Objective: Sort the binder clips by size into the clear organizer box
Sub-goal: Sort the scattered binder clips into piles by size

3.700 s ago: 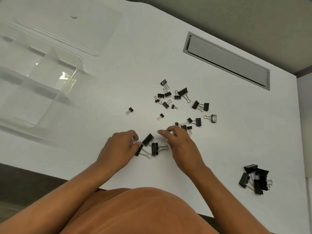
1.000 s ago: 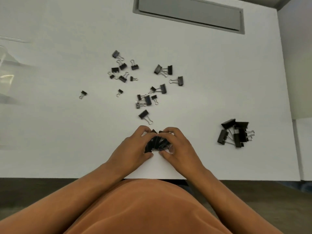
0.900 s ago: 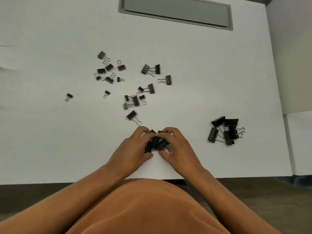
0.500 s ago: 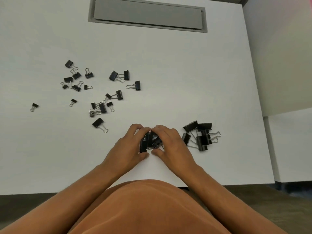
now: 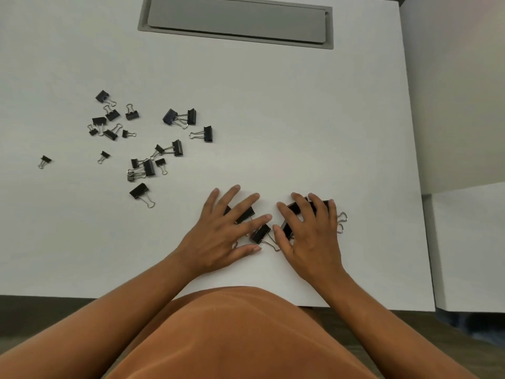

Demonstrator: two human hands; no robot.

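My left hand (image 5: pixel 222 231) lies flat with spread fingers on a few large black binder clips (image 5: pixel 247 214) near the table's front edge. My right hand (image 5: pixel 311 231) lies flat on the pile of large clips (image 5: pixel 296 207) beside it, partly hiding them. One large clip (image 5: pixel 261 233) shows between the two hands. Several small and medium black clips (image 5: pixel 149 168) are scattered to the left, with one large clip (image 5: pixel 139 191) below them. The clear organizer box is out of view.
A grey cable-tray flap (image 5: pixel 235 21) is set into the white table (image 5: pixel 273 119) at the back. The table's right edge runs down past my right hand, with a lower white surface (image 5: pixel 470 242) beyond it. The front edge lies close below my wrists.
Both hands held a bunch of large clips together, slid it right to the pile, then spread flat over the clips. The view has swung right, and the organizer box left the frame.
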